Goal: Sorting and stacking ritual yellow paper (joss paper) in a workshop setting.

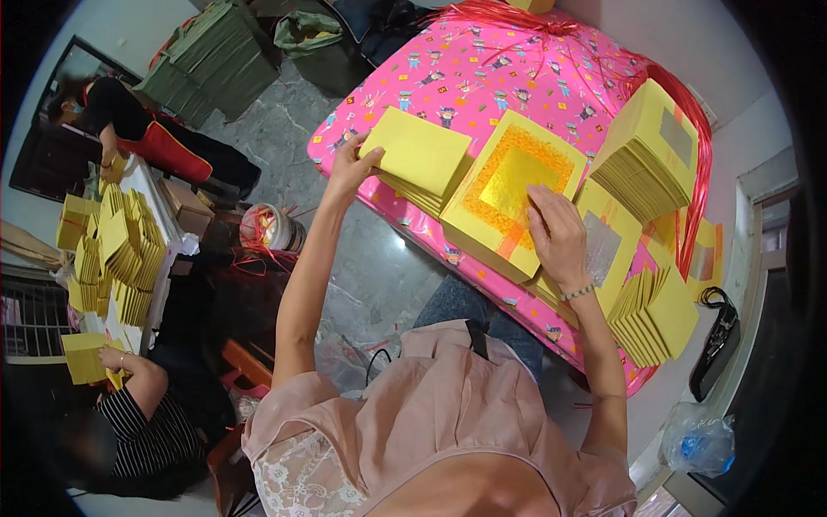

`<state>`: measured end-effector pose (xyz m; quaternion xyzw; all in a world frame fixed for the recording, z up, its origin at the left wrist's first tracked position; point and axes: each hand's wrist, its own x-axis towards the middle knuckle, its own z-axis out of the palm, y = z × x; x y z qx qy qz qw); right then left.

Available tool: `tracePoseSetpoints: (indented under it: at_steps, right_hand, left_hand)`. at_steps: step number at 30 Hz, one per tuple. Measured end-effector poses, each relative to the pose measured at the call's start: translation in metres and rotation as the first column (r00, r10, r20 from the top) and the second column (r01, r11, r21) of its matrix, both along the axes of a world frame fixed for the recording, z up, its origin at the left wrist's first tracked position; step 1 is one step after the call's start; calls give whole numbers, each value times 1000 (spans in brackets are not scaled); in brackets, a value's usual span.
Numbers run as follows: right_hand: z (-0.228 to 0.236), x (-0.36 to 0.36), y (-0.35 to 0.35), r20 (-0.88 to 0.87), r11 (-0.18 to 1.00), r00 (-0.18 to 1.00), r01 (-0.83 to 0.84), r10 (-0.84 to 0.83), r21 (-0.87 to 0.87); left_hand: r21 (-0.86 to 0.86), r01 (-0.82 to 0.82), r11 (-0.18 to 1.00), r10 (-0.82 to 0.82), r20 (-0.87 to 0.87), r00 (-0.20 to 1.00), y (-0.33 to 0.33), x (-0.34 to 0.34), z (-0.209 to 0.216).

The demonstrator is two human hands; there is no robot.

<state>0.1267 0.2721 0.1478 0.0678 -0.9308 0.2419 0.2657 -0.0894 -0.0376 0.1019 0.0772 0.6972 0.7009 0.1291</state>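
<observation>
My left hand (pixel 351 165) grips the near edge of a stack of plain yellow paper sheets (pixel 419 159) lying on a pink patterned table cover (pixel 469 73). My right hand (pixel 558 234) rests flat on a thicker yellow stack whose top sheet bears a gold foil square (pixel 515 177). Under my right wrist lies a yellow sheet with a silver foil square (pixel 605 247). A fanned yellow bundle (pixel 655 319) sits by my right forearm, and another tall one (pixel 648 155) stands farther right.
Red plastic strings (pixel 698 164) hang over the table's far and right side. At left, two other people handle yellow paper stacks (pixel 121 250) on a white table. A bucket (pixel 271 228) stands on the grey floor; green bundles (pixel 215 56) lie beyond it.
</observation>
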Motion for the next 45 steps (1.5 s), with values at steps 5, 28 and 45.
tracePoseSetpoints:
  at_steps: [5, 28, 45]
  right_hand:
    - [-1, 0, 1, -5, 1000, 1000, 10, -10, 3]
    - [-3, 0, 0, -2, 1000, 1000, 22, -22, -8]
    - [-8, 0, -1, 30, 998, 999, 43, -42, -36]
  left_hand:
    - [-69, 25, 997, -27, -27, 999, 7, -1, -7]
    - [-604, -490, 628, -135, -705, 696, 19, 11, -23]
    - [-771, -339, 539, -324, -561, 762, 51, 60, -53]
